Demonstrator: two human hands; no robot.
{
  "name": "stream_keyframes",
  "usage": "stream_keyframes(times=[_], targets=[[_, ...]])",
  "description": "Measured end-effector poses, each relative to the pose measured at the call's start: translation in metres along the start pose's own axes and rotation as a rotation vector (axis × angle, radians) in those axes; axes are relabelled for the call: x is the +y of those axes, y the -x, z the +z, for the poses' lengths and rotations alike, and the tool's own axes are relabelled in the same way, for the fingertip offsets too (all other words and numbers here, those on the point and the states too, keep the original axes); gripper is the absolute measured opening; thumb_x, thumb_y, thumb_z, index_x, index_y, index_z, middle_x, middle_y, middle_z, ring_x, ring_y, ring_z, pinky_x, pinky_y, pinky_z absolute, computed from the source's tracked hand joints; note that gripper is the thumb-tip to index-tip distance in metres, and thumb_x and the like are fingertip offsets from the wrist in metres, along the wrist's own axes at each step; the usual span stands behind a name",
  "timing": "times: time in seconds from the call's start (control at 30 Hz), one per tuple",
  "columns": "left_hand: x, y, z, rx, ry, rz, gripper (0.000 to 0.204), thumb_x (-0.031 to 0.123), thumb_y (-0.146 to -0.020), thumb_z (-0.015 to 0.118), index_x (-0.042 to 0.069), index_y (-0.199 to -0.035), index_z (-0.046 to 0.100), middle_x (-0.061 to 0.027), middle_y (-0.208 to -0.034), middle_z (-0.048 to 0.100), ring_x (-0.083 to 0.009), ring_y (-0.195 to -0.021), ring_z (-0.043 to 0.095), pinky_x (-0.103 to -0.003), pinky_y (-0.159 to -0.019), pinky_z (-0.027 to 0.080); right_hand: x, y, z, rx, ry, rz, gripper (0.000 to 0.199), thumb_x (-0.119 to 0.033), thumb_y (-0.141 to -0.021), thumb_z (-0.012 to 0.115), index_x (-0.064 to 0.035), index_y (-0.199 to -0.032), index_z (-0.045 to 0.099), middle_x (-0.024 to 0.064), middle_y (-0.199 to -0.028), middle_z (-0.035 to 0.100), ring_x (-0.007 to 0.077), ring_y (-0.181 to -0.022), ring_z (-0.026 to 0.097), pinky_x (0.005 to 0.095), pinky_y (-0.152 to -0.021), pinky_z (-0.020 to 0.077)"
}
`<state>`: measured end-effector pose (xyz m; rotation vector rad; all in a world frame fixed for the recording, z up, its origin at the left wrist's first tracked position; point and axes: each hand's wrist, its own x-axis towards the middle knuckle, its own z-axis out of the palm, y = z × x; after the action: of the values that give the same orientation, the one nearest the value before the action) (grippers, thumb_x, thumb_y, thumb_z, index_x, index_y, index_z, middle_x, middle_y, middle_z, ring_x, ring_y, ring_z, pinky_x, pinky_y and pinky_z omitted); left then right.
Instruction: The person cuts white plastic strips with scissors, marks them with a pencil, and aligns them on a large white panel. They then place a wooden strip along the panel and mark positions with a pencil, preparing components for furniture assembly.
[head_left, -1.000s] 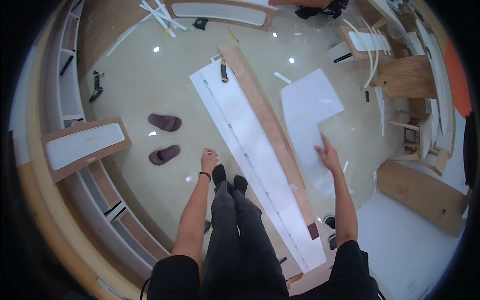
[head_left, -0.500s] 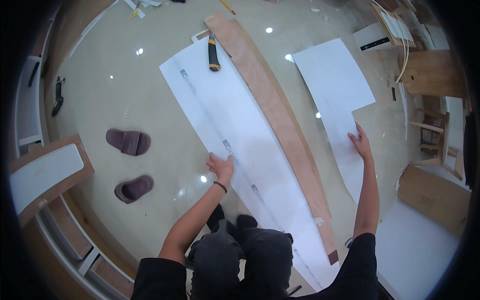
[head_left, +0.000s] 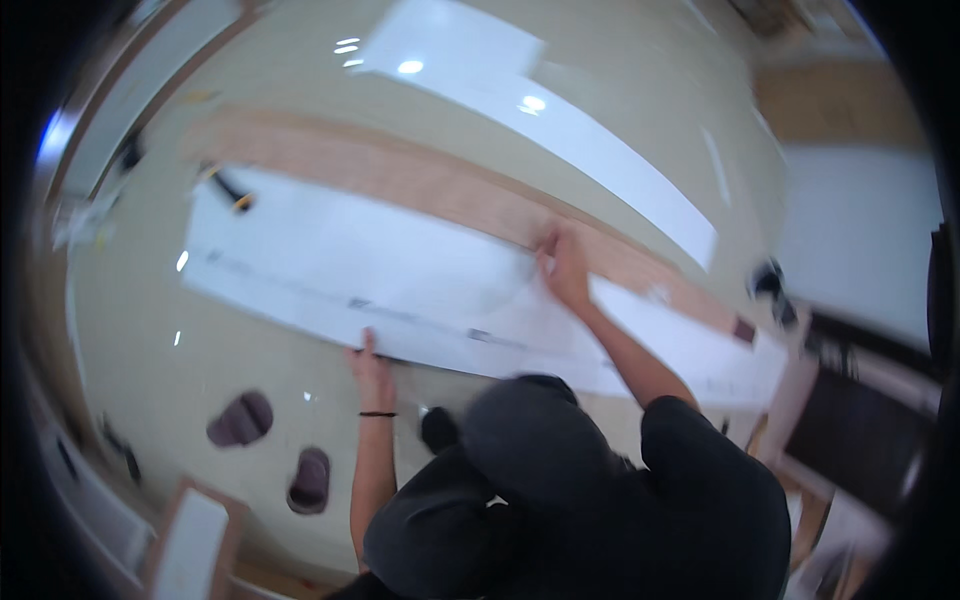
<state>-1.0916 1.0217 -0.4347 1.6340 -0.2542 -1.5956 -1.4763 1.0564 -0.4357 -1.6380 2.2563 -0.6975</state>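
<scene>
A long white sheet point(head_left: 300, 240) with a row of dark printed marks lies across the floor in front of me. At its near edge, my left hand point(head_left: 372, 375) has one digit over the top, with the edge held between it and the other fingers. My right hand point(head_left: 563, 265) is at the far edge, where the sheet meets a long thin wooden board point(head_left: 400, 170); its curled fingers are blurred, so their grip is unclear. A black and orange utility knife point(head_left: 232, 188) lies on the sheet's left end.
An L-shaped white offcut point(head_left: 590, 130) lies beyond the board. Two brown slippers point(head_left: 240, 418) are on the floor at left. A framed panel point(head_left: 195, 540) stands at lower left; a large white panel point(head_left: 855, 230) and a dark-topped piece point(head_left: 850, 435) are at right.
My view has turned, so the sheet and board now run more crosswise. My right hand has left the white offcut and moved to the long sheet's far edge. My left hand stays at the near edge.
</scene>
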Motion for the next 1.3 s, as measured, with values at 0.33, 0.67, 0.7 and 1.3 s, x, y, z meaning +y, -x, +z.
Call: stream_keyframes(times=[0.33,0.67,0.7,1.3], targets=[[0.042,0.021,-0.009,-0.255,-0.076,-0.017,0.042,0.018,-0.1,0.059,0.002,-0.134,0.039,-0.0161,-0.128,0.054,-0.0305,-0.12,0.056,-0.048,-0.097,0.051,0.107,0.369,-0.101,0.798,-1.08,1.751,0.105,-0.074,-0.08,0.061,-0.0072,-0.151,0.024,0.0146,-0.124,0.056,0.0301,-0.107,0.058,0.0504,-0.09,0.0474],[0.032,-0.048,-0.037,-0.259,-0.357,-0.125,0.033,0.014,-0.097,0.061,-0.001,-0.12,0.043,-0.0184,-0.12,0.056,-0.0284,-0.11,0.057,-0.041,-0.092,0.052,0.093,0.365,-0.088,0.966,-1.135,1.288,0.032,-0.035,-0.095,0.067,-0.0081,-0.108,0.054,0.0,-0.088,0.054,0.0135,-0.081,0.055,0.0365,-0.073,0.0535],[0.034,-0.044,-0.031,-0.044,-0.583,0.05,0.035,0.013,-0.097,0.061,-0.002,-0.122,0.043,-0.0194,-0.123,0.053,-0.0292,-0.114,0.054,-0.042,-0.094,0.049,0.087,0.361,-0.096,0.931,-1.129,1.3,0.03,-0.033,-0.095,0.066,-0.0091,-0.108,0.054,-0.0005,-0.088,0.053,0.0144,-0.082,0.056,0.0395,-0.076,0.0531],[-0.046,-0.008,0.263,-0.77,-1.737,1.8,0.059,0.042,-0.098,0.053,0.036,-0.152,0.032,-0.0145,-0.156,0.032,-0.0391,-0.142,0.032,-0.068,-0.109,0.026,0.046,0.322,-0.094,0.792,-1.097,1.294,0.042,-0.013,-0.092,0.068,-0.0073,-0.127,0.046,0.0111,-0.109,0.067,0.0245,-0.088,0.07,0.0409,-0.068,0.0605]])
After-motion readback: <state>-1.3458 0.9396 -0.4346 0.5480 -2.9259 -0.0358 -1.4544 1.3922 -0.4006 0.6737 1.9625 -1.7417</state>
